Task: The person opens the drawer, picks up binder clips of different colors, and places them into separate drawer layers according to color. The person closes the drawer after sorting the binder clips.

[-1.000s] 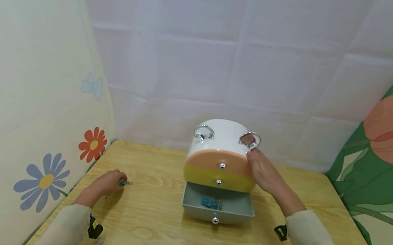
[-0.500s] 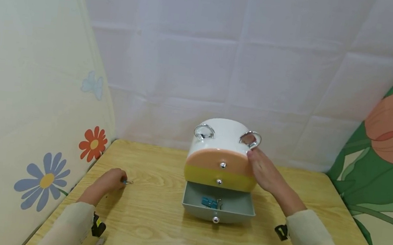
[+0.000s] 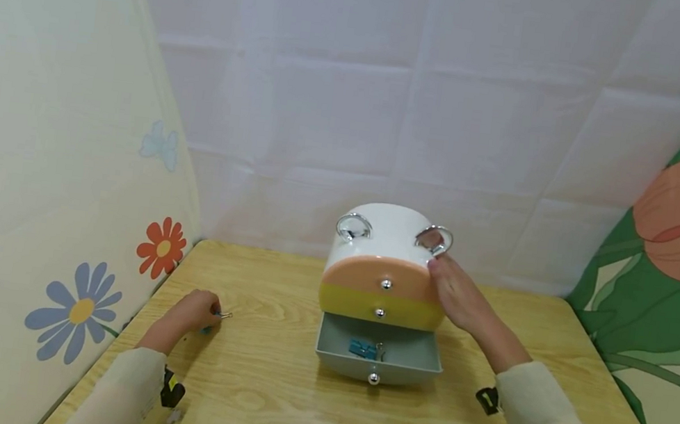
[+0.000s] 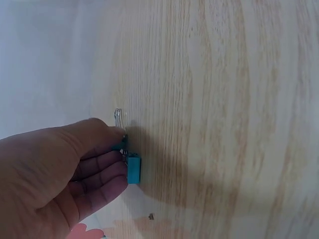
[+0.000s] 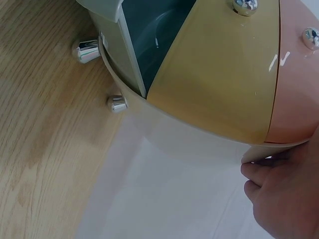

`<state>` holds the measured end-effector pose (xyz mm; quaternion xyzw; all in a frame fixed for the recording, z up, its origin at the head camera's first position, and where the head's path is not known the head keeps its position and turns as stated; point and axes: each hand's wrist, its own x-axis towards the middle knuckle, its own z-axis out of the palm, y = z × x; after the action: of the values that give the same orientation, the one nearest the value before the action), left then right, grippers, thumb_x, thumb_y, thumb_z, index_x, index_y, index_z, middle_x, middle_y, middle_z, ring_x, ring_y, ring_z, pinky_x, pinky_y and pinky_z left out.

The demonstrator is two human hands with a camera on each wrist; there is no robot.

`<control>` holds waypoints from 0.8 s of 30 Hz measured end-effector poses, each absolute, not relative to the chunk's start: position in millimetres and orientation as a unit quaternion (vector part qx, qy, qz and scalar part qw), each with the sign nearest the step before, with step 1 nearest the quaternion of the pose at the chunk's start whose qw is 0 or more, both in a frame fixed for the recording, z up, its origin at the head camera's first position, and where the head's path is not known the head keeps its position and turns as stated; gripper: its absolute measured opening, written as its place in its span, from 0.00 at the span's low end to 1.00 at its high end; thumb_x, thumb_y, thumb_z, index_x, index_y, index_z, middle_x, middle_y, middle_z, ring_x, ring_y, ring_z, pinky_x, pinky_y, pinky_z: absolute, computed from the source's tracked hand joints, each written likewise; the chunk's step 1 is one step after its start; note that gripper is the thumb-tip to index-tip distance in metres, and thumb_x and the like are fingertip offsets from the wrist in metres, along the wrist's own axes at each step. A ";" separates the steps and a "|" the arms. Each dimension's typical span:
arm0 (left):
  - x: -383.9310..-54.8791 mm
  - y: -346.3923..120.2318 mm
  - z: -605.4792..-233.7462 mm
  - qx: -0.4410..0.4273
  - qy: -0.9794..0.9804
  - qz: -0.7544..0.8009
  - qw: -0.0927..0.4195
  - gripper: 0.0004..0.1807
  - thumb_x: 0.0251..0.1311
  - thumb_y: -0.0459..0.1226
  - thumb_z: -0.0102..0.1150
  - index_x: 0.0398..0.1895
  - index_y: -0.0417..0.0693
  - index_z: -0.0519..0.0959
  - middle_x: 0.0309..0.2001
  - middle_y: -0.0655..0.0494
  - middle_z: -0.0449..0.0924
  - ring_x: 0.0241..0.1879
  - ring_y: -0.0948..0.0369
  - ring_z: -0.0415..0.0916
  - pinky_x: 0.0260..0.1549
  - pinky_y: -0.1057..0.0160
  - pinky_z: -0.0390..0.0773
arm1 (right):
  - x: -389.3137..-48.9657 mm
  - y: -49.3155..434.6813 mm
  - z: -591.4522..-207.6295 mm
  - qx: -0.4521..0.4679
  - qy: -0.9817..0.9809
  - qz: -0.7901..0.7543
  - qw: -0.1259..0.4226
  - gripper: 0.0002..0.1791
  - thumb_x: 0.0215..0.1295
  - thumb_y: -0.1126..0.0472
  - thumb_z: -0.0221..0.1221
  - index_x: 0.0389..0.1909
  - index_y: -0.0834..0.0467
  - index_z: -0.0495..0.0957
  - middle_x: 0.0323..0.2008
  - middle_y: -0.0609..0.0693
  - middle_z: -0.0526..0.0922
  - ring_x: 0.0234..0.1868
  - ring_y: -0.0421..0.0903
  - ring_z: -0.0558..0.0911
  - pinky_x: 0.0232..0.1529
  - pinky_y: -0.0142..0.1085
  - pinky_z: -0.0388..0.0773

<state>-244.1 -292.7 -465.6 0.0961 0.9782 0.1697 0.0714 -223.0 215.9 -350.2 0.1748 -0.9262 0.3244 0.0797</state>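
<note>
My left hand (image 3: 193, 309) is low over the table's left side, pinching a teal binder clip (image 4: 119, 144) between thumb and fingers, its wire handles sticking out. A second teal binder clip (image 4: 133, 169) shows against the fingers in the left wrist view; whether it is gripped or only touched, I cannot tell. My right hand (image 3: 456, 295) holds the right upper side of a small drawer box (image 3: 390, 226), by a silver ring, its fingers partly hidden behind it. The green-grey bottom drawer (image 3: 329, 363) is pulled out, with teal binder clips (image 3: 363, 350) inside.
Orange and yellow drawers (image 3: 348, 302) above are closed, each with a silver knob. A small pale object (image 3: 174, 417) lies near the left wrist on the wooden table (image 3: 256, 391). White cloth (image 3: 307, 110) hangs behind; patterned cloths flank the table.
My left hand has shifted slightly right and away from me with the binder clip, and teal now shows beneath its fingers. My right hand and the drawer box have stayed put.
</note>
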 end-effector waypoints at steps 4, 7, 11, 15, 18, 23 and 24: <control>-242.7 -292.7 -466.5 0.096 0.977 0.179 0.067 0.08 0.62 0.36 0.67 0.27 0.43 0.83 0.23 0.58 0.78 0.23 0.61 0.72 0.26 0.60 0.75 | -223.4 215.4 -349.6 0.180 -0.924 0.326 0.080 0.34 0.84 0.47 0.29 0.78 0.68 0.52 0.74 0.72 0.58 0.74 0.70 0.58 0.72 0.64 0.53; -241.8 -293.1 -466.5 0.098 0.977 0.182 0.059 0.08 0.62 0.36 0.67 0.26 0.43 0.83 0.22 0.58 0.78 0.22 0.61 0.72 0.24 0.61 0.74 | -223.8 215.1 -349.3 0.182 -0.924 0.326 0.079 0.34 0.84 0.47 0.29 0.78 0.67 0.52 0.74 0.72 0.58 0.74 0.70 0.57 0.72 0.64 0.53; -242.9 -292.6 -465.0 0.103 0.978 0.178 0.044 0.08 0.62 0.35 0.66 0.28 0.41 0.83 0.23 0.57 0.79 0.22 0.61 0.73 0.24 0.60 0.76 | -224.2 214.9 -349.3 0.184 -0.924 0.327 0.079 0.34 0.84 0.48 0.29 0.78 0.67 0.52 0.74 0.72 0.57 0.74 0.70 0.57 0.73 0.64 0.52; -244.9 -286.8 -459.0 0.112 0.978 0.175 0.035 0.07 0.61 0.35 0.67 0.30 0.40 0.82 0.25 0.55 0.80 0.22 0.61 0.73 0.26 0.60 0.77 | -224.1 214.7 -349.1 0.184 -0.923 0.328 0.079 0.34 0.84 0.48 0.28 0.78 0.67 0.52 0.74 0.72 0.57 0.74 0.70 0.57 0.73 0.64 0.52; -245.7 -279.1 -452.3 0.120 0.976 0.180 0.030 0.07 0.61 0.35 0.68 0.30 0.41 0.81 0.26 0.55 0.79 0.23 0.61 0.73 0.26 0.60 0.77 | -224.5 215.2 -349.7 0.180 -0.924 0.327 0.078 0.34 0.84 0.47 0.28 0.78 0.68 0.52 0.74 0.72 0.58 0.74 0.70 0.58 0.73 0.64 0.52; -244.6 -265.5 -440.5 0.138 0.971 0.194 0.024 0.07 0.61 0.35 0.67 0.30 0.44 0.79 0.26 0.56 0.78 0.25 0.61 0.72 0.27 0.60 0.76 | -224.9 215.5 -351.0 0.176 -0.926 0.326 0.078 0.35 0.84 0.47 0.29 0.77 0.69 0.53 0.73 0.72 0.59 0.73 0.70 0.59 0.73 0.64 0.53; -244.1 -263.0 -438.1 0.145 0.970 0.195 0.022 0.07 0.61 0.34 0.67 0.30 0.44 0.78 0.26 0.56 0.78 0.25 0.61 0.72 0.27 0.60 0.76 | -224.9 215.5 -351.2 0.176 -0.925 0.326 0.080 0.34 0.84 0.47 0.29 0.77 0.69 0.53 0.72 0.73 0.59 0.73 0.70 0.59 0.72 0.64 0.53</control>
<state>-244.1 -263.0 -438.1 0.1448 0.9698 0.1951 0.0217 -224.9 215.5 -351.2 0.1764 -0.9252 0.3263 0.0798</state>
